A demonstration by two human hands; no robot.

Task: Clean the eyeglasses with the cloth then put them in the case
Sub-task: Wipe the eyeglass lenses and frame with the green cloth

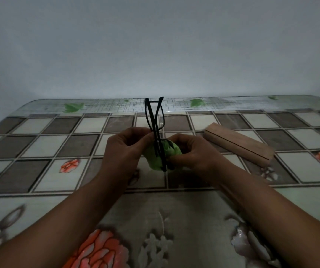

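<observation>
Eyeglasses (156, 120) with a thin black frame stand on end in the head view, held above the table between both hands, temples folded and crossing near the top, the upper lens rising clear of the fingers toward the far edge of the table. The left hand (125, 149) is closed in a pinch, thumb and fingertips gripping the frame about midway up its length. The right hand (191, 151) is curled shut around a bunched light green cloth (155, 160), pressing it against the lower part of the glasses, so that the lower lens is wrapped and mostly hidden in the fabric. Both forearms reach in from the bottom corners.

Just beside the right hand, to its right, a long brown case (238, 145) lies closed on the table (45, 146), angled away toward the right edge and apart from the hand. A glossy tablecloth covers the table, printed with grey and cream squares in the middle, orange and grey flowers along the near side, and a pale band with green leaves along the far side. Behind it stands a plain pale wall (155, 45), and the light is dim
</observation>
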